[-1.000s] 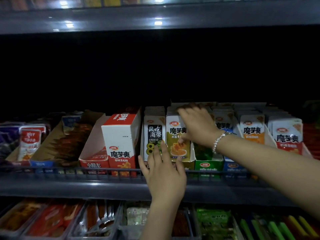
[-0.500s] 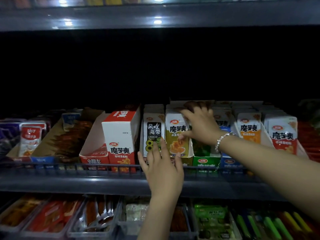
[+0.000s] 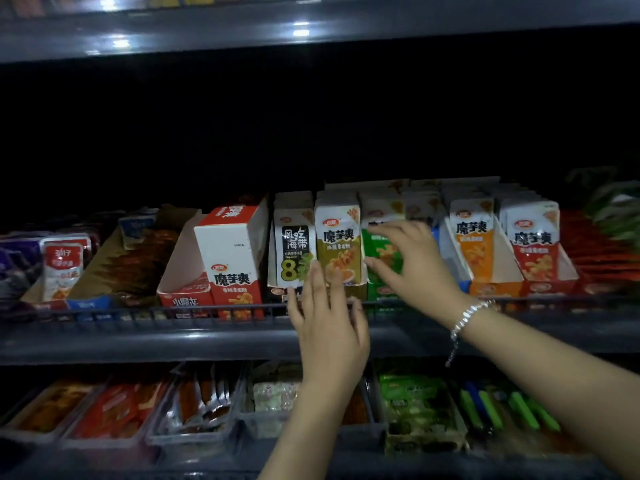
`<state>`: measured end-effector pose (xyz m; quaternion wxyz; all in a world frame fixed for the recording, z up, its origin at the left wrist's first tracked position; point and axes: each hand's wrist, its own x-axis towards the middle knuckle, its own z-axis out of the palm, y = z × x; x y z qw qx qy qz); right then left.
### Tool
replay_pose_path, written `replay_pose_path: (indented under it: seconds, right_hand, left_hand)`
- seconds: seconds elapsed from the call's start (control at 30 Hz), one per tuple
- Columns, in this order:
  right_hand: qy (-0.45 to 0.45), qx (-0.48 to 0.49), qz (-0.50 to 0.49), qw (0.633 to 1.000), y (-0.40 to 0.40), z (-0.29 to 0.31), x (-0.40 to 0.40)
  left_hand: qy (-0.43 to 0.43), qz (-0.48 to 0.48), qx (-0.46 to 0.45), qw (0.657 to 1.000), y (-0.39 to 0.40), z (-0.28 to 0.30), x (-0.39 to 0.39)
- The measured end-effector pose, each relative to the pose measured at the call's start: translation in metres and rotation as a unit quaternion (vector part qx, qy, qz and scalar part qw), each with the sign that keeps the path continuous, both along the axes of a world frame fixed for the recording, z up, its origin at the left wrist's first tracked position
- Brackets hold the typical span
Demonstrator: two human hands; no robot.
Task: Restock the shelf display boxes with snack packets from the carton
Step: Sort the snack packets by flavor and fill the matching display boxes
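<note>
A row of display boxes stands on the middle shelf [image 3: 207,341]. My left hand [image 3: 329,327] lies with straight fingers against the front of the olive-yellow packet box [image 3: 337,244], fingertips reaching the seaweed packet box [image 3: 294,247] beside it. My right hand [image 3: 412,268], with a bead bracelet on the wrist, has its thumb and fingers spread around the front green packet [image 3: 381,251] in the green box. Whether it grips the packet is unclear. An orange packet box [image 3: 472,244] and a red packet box [image 3: 531,247] stand further right. No carton is visible.
A closed red-and-white box [image 3: 235,261] leans in an open red display box [image 3: 183,271] at the left. Brown and purple snack packs lie further left. A wire rail [image 3: 138,311] runs along the shelf front. The lower shelf holds trays of packets [image 3: 194,407].
My right hand has come down from the top of the packets to the front of the green packet. My left hand stays against the olive-yellow box front.
</note>
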<state>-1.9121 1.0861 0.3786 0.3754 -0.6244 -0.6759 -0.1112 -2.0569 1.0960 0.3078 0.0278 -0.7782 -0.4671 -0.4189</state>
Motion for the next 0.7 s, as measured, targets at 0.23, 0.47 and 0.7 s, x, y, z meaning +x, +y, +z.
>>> replay_pose_path:
  seconds: [0.23,0.47,0.7]
  right_hand:
    - [0.137,-0.019,-0.012,0.990,-0.095,-0.093,0.013]
    - [0.191,-0.116,-0.056,0.973,-0.176,-0.193,0.014]
    - [0.206,-0.281,-0.102,0.932,-0.231,-0.294,0.016]
  left_hand:
    - [0.052,-0.088,-0.054,0.993,-0.063,-0.050,0.002]
    - [0.150,-0.139,-0.173,0.963,-0.123,-0.120,0.004]
    - [0.250,-0.135,-0.361,0.888,-0.169,-0.196,0.020]
